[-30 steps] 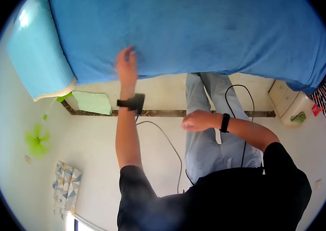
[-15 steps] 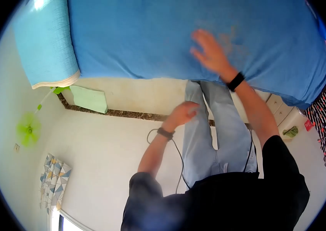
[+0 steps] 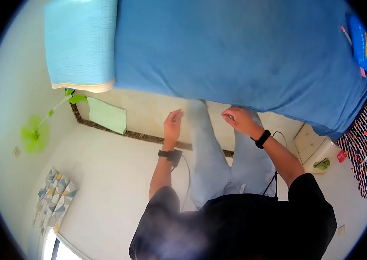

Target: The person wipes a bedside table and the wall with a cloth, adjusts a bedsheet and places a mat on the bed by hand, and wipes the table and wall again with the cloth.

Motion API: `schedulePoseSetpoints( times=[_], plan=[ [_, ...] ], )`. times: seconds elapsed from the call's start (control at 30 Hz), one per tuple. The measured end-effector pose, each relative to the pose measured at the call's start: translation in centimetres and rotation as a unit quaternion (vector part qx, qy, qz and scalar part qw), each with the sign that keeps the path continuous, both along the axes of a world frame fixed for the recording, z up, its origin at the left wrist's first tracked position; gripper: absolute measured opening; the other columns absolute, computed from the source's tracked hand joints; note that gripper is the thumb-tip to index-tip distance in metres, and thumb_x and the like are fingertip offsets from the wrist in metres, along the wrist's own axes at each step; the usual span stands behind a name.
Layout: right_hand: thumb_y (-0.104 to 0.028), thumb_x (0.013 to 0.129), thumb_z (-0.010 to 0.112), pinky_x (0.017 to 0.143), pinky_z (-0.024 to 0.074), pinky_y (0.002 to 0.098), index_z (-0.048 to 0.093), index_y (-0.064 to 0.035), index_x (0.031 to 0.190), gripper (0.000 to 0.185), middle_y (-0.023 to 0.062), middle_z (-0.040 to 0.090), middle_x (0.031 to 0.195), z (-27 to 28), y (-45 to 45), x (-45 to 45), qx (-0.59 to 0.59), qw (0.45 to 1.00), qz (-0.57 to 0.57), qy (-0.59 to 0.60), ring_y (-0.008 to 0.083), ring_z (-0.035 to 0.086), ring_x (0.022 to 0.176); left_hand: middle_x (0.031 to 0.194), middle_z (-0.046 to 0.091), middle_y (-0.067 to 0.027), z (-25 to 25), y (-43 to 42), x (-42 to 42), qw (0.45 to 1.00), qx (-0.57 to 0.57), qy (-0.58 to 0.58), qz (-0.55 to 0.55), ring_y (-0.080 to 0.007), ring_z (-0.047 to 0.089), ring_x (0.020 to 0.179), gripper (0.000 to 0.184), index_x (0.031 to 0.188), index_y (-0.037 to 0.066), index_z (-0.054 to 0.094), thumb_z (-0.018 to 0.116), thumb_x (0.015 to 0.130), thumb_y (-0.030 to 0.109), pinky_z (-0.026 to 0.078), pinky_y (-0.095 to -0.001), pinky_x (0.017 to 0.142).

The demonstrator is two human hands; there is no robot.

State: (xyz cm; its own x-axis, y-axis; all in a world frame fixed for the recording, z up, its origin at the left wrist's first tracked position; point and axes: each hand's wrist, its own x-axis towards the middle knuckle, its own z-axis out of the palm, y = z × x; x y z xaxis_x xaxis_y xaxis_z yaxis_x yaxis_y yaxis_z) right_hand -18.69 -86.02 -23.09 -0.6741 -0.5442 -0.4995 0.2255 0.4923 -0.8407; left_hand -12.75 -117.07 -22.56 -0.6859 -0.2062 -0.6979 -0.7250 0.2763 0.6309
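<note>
My left hand (image 3: pixel 172 126) is raised in front of my left leg, its fingers loosely bent and apart, with nothing seen in it. A dark band with a small box (image 3: pixel 172 156) sits on that wrist. Over my right thigh is my right hand (image 3: pixel 243 122), loosely curled, a gap showing between thumb and fingers and no object visible there. It wears a black wristband (image 3: pixel 263 139). Both hands are off the bed's blue sheet (image 3: pixel 218 52), just short of its near edge. My light blue jeans (image 3: pixel 211 160) show below them.
A folded light-blue quilt (image 3: pixel 81 43) lies at the bed's left. On the right are a blue packet (image 3: pixel 362 45) and a striped, dotted cloth (image 3: pixel 365 143). A white drawer cabinet (image 3: pixel 311 145) stands beside the bed. A green fan (image 3: pixel 36 134) and a cable (image 3: pixel 188 177) are at left.
My right hand has drawn back from above the blue sheet toward my body. My left hand has shifted left. The view has swung right, bringing more of the blue packet into sight.
</note>
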Motion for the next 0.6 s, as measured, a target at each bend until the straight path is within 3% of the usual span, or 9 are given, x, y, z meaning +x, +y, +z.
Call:
schedulePoseSetpoints(
  times=[0.13, 0.33, 0.43, 0.53, 0.6],
  plan=[
    [-0.021, 0.094, 0.057, 0.076, 0.0507, 0.0382, 0.067, -0.0044, 0.101, 0.021, 0.0118, 0.069, 0.096, 0.1, -6.3, -5.1, 0.0, 0.993, -0.116, -0.038, 0.0305, 0.064, 0.089, 0.107, 0.068, -0.0088, 0.1, -4.7, -5.0, 0.998, -0.022, 0.064, 0.003, -0.0156, 0.062, 0.101, 0.025, 0.12, 0.0, 0.06, 0.051, 0.099, 0.009, 0.047, -0.0301, 0.091],
    [-0.022, 0.095, 0.059, 0.078, 0.0522, 0.0352, 0.066, -0.0023, 0.106, 0.024, 0.0111, 0.07, 0.097, -0.8, -20.6, -9.8, -0.018, 0.985, -0.164, -0.054, 0.0229, 0.067, 0.091, 0.112, 0.067, -0.0122, -0.3, -16.4, -15.8, 0.939, -0.138, 0.276, -0.148, -0.0225, 0.063, 0.104, 0.026, 0.119, 0.003, 0.062, 0.055, 0.094, 0.002, 0.048, -0.0318, 0.09],
    [-0.025, 0.097, 0.059, 0.084, 0.0518, 0.0342, 0.061, -0.0018, 0.119, 0.032, 0.0089, 0.068, 0.106, -3.0, -29.9, -11.2, -0.117, 0.958, -0.224, -0.139, 0.018, 0.065, 0.098, 0.119, 0.063, -0.013, 1.1, -23.8, -19.4, 0.902, -0.185, 0.337, -0.198, -0.0255, 0.061, 0.107, 0.029, 0.12, 0.004, 0.063, 0.057, 0.091, 0.001, 0.049, -0.033, 0.09],
    [-0.027, 0.096, 0.062, 0.095, 0.0457, 0.0309, 0.052, -0.0019, 0.131, 0.044, 0.0086, 0.061, 0.123, -4.9, -39.5, -13.9, -0.186, 0.927, -0.282, -0.164, 0.0154, 0.057, 0.111, 0.129, 0.056, -0.0175, 1.6, -32.4, -20.6, 0.911, -0.211, 0.311, -0.169, -0.035, 0.05, 0.123, 0.031, 0.122, 0.001, 0.059, 0.058, 0.091, 0.005, 0.04, -0.0443, 0.104],
    [-0.028, 0.094, 0.065, 0.098, 0.0446, 0.0332, 0.047, -0.0016, 0.134, 0.051, 0.0104, 0.057, 0.13, -5.0, -45.0, -16.4, -0.229, 0.871, -0.354, -0.252, 0.0176, 0.055, 0.117, 0.139, 0.048, -0.0193, 1.6, -38.3, -21.6, 0.868, -0.316, 0.315, -0.216, -0.0382, 0.041, 0.131, 0.036, 0.127, 0.001, 0.055, 0.059, 0.092, 0.01, 0.033, -0.048, 0.11]
  ],
)
